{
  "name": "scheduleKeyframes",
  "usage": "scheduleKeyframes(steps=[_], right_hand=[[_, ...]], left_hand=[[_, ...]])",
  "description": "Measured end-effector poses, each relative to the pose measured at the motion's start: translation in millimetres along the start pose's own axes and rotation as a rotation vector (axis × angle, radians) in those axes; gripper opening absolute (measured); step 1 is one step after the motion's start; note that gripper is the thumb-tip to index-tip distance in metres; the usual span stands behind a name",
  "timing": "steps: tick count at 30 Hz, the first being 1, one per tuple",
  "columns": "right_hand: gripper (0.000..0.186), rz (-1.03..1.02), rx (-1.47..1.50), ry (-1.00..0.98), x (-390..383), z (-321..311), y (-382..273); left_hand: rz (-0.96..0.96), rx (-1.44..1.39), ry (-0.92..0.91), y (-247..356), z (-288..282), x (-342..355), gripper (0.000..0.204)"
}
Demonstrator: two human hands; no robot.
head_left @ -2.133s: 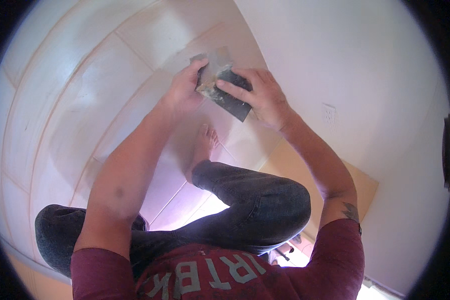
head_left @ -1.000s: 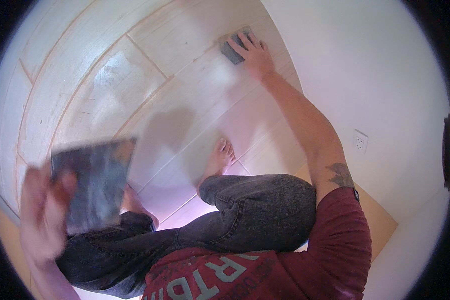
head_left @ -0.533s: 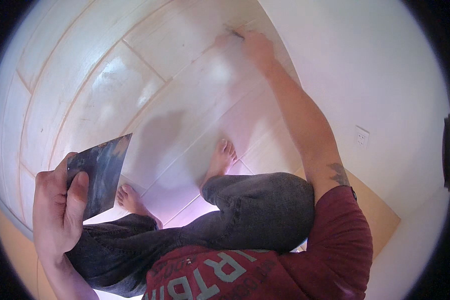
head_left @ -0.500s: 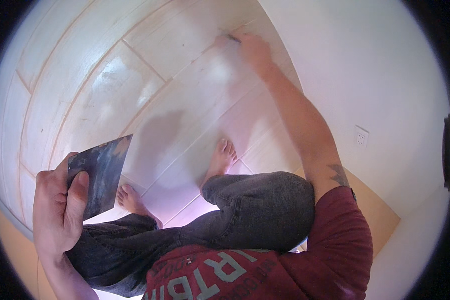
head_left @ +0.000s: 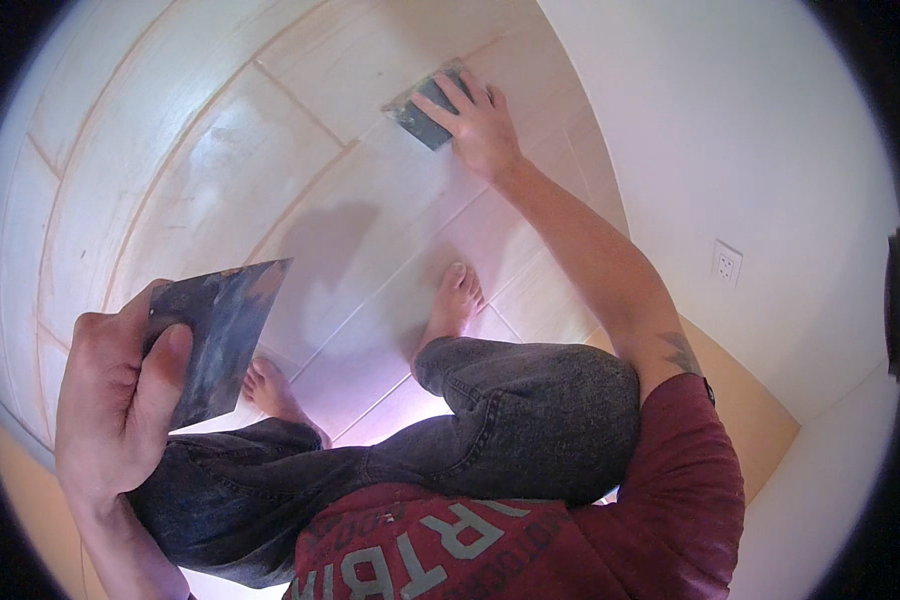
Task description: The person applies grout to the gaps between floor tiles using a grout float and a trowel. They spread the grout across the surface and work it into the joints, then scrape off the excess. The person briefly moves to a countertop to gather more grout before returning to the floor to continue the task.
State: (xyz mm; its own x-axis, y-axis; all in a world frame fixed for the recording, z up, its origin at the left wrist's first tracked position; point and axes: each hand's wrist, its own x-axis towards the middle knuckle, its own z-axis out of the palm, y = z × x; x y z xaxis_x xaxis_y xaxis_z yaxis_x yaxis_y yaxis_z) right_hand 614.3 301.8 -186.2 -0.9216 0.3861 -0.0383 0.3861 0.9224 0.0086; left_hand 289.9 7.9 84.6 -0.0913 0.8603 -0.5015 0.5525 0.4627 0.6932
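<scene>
My left hand [head_left: 115,410] is closed on a flat, dark scraper sheet [head_left: 228,335], thumb across its face, held up above the floor at the left. Tan residue marks the sheet's upper corner. Far forward, my right hand [head_left: 485,140] grips a second dark flat scraper [head_left: 422,122], its fingers spread over the back. That scraper's front edge has pale smears and appears to rest against the tile floor [head_left: 230,170]. Reddish-tan lines fill the joints between the long, pale tiles on the left, and a hazy film covers parts of them.
A white wall [head_left: 700,130] with an electrical outlet [head_left: 727,263] rises along the right. My bare feet [head_left: 458,295] stand on the tiles in front of my bent knees. A tan surface [head_left: 735,400] lies at the lower right, beside the wall.
My right hand has drawn back slightly toward me and to the left, and the scraper under it now shows its broad face. My left hand has shifted slightly, still holding its scraper.
</scene>
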Motion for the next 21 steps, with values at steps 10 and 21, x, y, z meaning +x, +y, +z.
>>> scheduleKeyframes(steps=[10,21], right_hand=[[0.074,-0.058,0.040,-0.102,15.8,-5.7,-13.5],[0.053,0.502,0.052,-0.199,38.1,-19.1,26.3]], left_hand=[[0.018,-0.136,-0.037,5.9,-16.8,-0.1,0.021],[0.019,-0.122,-0.073,1.6,-21.9,0.2,0.021]])
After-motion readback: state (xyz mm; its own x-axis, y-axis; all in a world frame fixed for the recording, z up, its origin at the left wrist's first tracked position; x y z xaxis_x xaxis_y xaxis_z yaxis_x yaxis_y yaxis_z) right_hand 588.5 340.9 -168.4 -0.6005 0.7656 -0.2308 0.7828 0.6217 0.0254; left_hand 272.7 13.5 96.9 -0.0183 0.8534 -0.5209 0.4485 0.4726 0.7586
